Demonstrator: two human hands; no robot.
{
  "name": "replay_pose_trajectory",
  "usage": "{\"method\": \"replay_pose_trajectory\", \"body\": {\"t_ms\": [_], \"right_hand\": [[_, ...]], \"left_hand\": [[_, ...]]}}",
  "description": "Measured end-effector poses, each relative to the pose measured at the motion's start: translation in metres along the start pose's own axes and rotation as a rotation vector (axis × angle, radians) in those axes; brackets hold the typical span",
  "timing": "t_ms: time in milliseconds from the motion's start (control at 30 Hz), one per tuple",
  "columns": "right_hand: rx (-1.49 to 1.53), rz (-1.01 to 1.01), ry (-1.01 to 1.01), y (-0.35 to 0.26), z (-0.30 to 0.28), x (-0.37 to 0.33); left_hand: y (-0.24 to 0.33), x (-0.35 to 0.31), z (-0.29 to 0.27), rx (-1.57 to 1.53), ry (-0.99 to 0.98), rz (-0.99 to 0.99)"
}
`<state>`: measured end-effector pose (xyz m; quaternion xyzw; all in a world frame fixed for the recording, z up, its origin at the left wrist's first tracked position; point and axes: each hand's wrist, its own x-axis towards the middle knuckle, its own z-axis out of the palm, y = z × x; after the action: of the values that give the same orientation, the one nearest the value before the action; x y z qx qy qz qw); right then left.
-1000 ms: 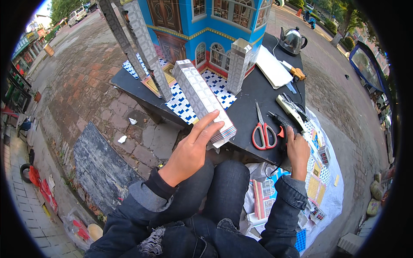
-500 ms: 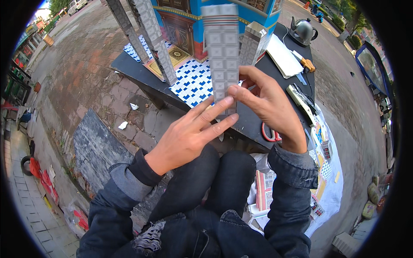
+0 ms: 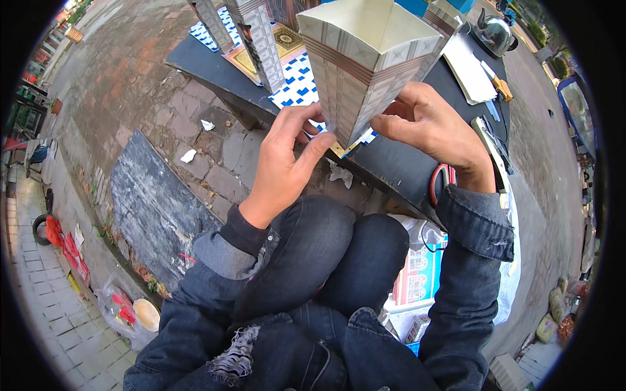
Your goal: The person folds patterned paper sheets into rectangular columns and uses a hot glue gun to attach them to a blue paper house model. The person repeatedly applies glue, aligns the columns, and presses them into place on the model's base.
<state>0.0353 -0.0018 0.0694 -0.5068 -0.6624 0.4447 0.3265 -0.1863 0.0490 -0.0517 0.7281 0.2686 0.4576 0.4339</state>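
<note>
- Once its open top had turned upward, the grey column [image 3: 357, 81] stood near-upright at the tiled base's [image 3: 298, 83] near corner, suggesting placement had begun.
- Left hand [image 3: 279, 159]: thumb and fingers bent around its foot; pinch uncertain.
- Right hand [image 3: 445, 135]: thumb and fingers gripped its side.
- Black table [image 3: 399, 168]: beneath.

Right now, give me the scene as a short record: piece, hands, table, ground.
Piece: grey paper column, open end up, foot contact unclear
Left hand: at its lower left edge
Right hand: holding its lower right side
Black table: checked floor piece, kettle, red scissor handle
Brick ground: dark board, white scrap
</note>
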Motion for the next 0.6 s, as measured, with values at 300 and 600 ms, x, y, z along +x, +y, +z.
{"method": "replay_pose_trajectory", "body": {"t_ms": [300,600], "right_hand": [[-0.032,0.074,0.036,0.021,0.003,0.006],[-0.048,0.022,0.029,0.03,0.005,0.005]], "left_hand": [[-0.011,-0.01,0.006,0.033,0.06,0.038],[-0.012,-0.011,0.01,0.067,0.06,0.048]]}}
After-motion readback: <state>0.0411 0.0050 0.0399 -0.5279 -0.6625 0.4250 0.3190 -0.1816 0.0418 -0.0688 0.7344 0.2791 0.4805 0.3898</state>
